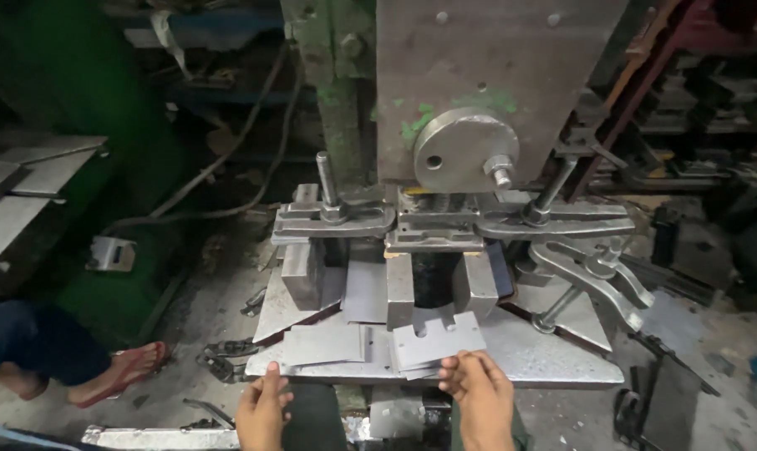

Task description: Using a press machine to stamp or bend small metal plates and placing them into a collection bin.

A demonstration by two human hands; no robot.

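A flat grey metal plate (437,338) with notches cut in its far edge lies at the front of the steel press bed (554,355), tilted a little, its far edge just before the dark opening of the die block (435,280). The right hand (479,397) rests at the plate's near edge, and its fingers (455,369) are curled and close together, touching the edge; whether they pinch it cannot be told. Just left of this plate lies a second flat plate (324,344), overlapping other sheets beneath it. The left hand (263,409) sits at the near edge of the bed below that second plate, fingers bent and loosely together, touching the bed's rim and holding nothing that shows. Behind the die block stand clamp bars (337,219) and a bolt, and above them a round steel disc (466,150) on the press's upright face. A forked clamp arm (596,276) lies on the right of the bed. Far left, another person's foot in a red sandal (124,372) rests on the floor.
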